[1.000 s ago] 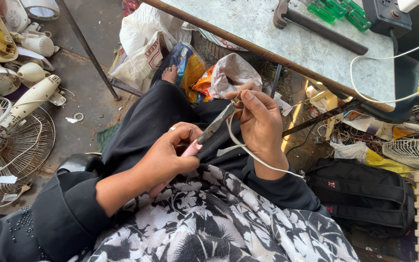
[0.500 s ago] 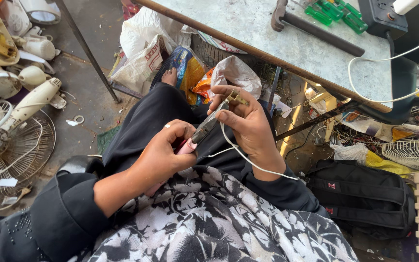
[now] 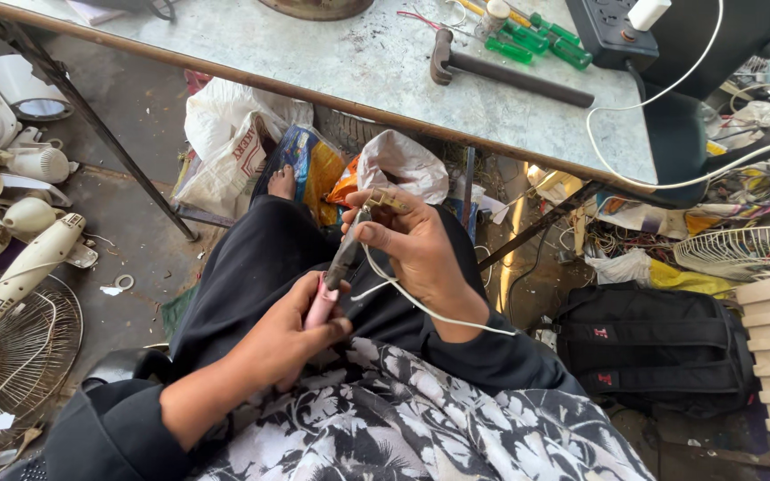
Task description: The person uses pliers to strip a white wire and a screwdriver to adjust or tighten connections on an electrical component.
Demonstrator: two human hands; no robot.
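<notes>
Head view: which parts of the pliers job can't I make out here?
- Pliers tips: hidden behind the right hand.
- Small brass part: too small to identify.
- White wire: its far end disappears behind the sleeve.
- Pink handles: lower ends wrapped by the left hand.

A cluttered repair workshop: a hammer and green screwdrivers lie on the worn worktop, with dismantled fan grilles, white fan housings and tangled wires strewn across the floor.

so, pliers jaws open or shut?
Shut, as far as visible: pliers tip closes on a small brass part by the right hand; left hand squeezes the pink handles.
</notes>
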